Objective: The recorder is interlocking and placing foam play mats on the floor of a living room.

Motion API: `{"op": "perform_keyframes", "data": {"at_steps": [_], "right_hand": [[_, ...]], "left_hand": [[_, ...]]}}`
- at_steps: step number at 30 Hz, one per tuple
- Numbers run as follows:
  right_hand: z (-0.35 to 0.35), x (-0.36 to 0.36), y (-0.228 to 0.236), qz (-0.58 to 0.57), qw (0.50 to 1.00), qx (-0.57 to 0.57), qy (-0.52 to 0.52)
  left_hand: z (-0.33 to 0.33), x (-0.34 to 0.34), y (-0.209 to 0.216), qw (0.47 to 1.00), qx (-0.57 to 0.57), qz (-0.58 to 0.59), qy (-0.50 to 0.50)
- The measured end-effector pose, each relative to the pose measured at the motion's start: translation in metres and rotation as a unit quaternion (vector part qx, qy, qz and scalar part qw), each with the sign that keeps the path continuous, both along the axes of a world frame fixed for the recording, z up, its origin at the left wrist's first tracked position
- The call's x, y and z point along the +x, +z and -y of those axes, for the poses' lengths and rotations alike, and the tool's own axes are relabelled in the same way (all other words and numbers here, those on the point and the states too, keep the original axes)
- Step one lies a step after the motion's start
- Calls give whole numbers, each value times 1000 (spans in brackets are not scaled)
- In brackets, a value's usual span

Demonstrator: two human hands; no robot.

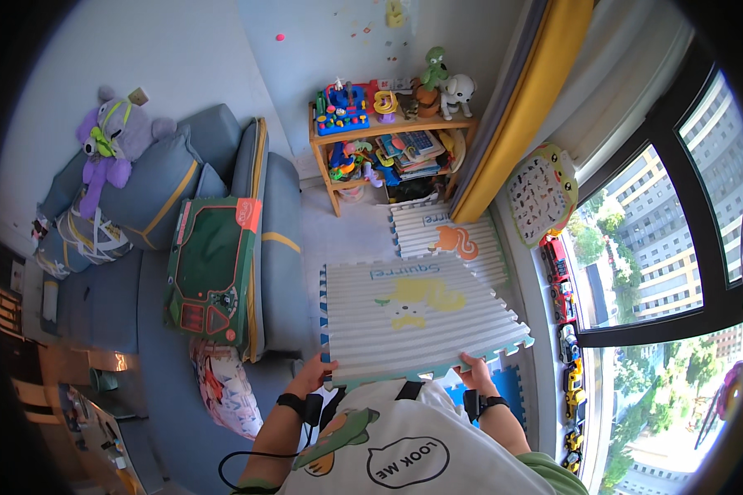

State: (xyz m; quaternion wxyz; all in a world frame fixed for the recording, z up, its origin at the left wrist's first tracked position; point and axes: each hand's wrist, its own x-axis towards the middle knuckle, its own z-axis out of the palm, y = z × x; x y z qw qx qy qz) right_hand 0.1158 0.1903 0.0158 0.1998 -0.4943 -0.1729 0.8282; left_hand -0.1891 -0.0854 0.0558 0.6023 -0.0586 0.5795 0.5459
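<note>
Foam in pale grey and white stripes, printed with a yellow squirrel, forms the mat (417, 318) held out above the floor (338, 223). The left hand (310, 373) grasps its near left corner, and the right hand (475, 374) pinches the near edge farther right; the fingers underneath are mostly hidden, so how firmly they press I cannot tell. Beyond it, a similar floor mat (487, 247) with an orange squirrel lies near a wooden shelf (371, 132) loaded with toys (343, 111). To the left, a blue-grey sofa (99, 301) bears a green toy board (215, 247); toy trucks (573, 381) line the ledge (546, 330) at right.
</note>
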Motion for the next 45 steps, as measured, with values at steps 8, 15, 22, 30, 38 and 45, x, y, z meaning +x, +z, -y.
{"op": "perform_keyframes", "data": {"at_steps": [8,15,22,30,38,45], "right_hand": [[22,8,-8,3,1000,-21,-13],[17,8,-14,-17,999,-39,2],[16,-8,8,-19,1000,-13,-12],[9,0,-1,-48,999,9,12],[10,-2,-3,-48,999,7,7],[12,5,-16,-9,999,-13,41]], "left_hand": [[16,8,-16,1000,-6,-13,7],[7,1,-3,999,-28,-31,5],[7,2,1,998,-14,-41,51],[5,7,14,999,-29,-31,-3],[0,9,16,999,-10,-29,21],[12,16,0,997,-70,-8,35]]}}
